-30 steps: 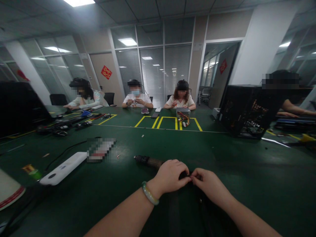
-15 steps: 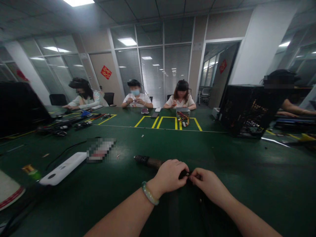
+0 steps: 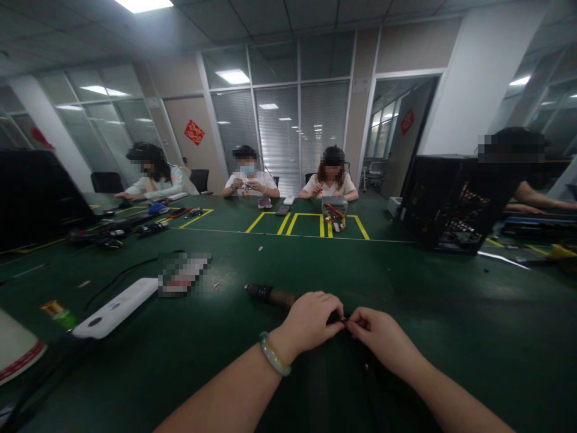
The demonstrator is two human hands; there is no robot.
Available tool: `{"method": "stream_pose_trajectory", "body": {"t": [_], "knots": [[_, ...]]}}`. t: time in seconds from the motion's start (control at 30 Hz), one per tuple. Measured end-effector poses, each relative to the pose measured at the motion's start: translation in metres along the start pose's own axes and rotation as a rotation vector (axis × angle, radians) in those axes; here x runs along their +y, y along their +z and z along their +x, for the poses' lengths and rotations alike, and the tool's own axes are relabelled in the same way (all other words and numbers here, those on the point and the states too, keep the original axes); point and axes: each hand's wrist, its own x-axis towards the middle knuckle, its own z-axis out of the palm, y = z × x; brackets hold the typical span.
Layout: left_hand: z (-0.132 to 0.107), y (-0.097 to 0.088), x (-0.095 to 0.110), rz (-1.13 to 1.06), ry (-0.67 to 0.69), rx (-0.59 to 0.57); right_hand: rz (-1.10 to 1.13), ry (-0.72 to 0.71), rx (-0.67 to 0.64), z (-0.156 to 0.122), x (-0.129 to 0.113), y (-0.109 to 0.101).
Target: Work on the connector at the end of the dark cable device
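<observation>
My left hand (image 3: 311, 322), with a pale green bangle on its wrist, is curled shut over a dark object on the green table (image 3: 451, 313). My right hand (image 3: 383, 340) meets it fingertip to fingertip, pinching a tiny part between them that is too small to name. A dark cylindrical tool (image 3: 270, 294) sticks out to the left from under my left hand. A dark flat piece lies below both hands, mostly hidden.
A white flat device (image 3: 117, 307) with a black cable lies at the left, beside a small yellow-green item (image 3: 56, 311). A black open computer case (image 3: 451, 201) stands at the right. Three people sit at the far side; a power supply with wires (image 3: 334, 211) lies before one.
</observation>
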Motion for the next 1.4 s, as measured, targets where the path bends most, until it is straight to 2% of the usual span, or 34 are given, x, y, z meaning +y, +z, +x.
{"method": "stream_pose_trajectory", "body": {"t": [0.77,0.97,1.13,1.4], "knots": [[0.0004,-0.0023,0.0001,-0.004,0.054,-0.012,-0.009,-0.039,0.019,0.0004,0.0012,0.0003],[-0.0003,-0.0007,-0.0005,-0.007,0.030,0.002,0.002,-0.016,0.003,0.0003,0.0002,0.0004],[0.0007,0.0000,-0.0009,0.019,0.046,-0.027,-0.017,-0.028,0.009,-0.0003,-0.0011,-0.0007],[0.0007,0.0012,-0.0018,-0.001,0.065,-0.009,-0.014,-0.008,-0.006,-0.0009,-0.0019,-0.0005]]}}
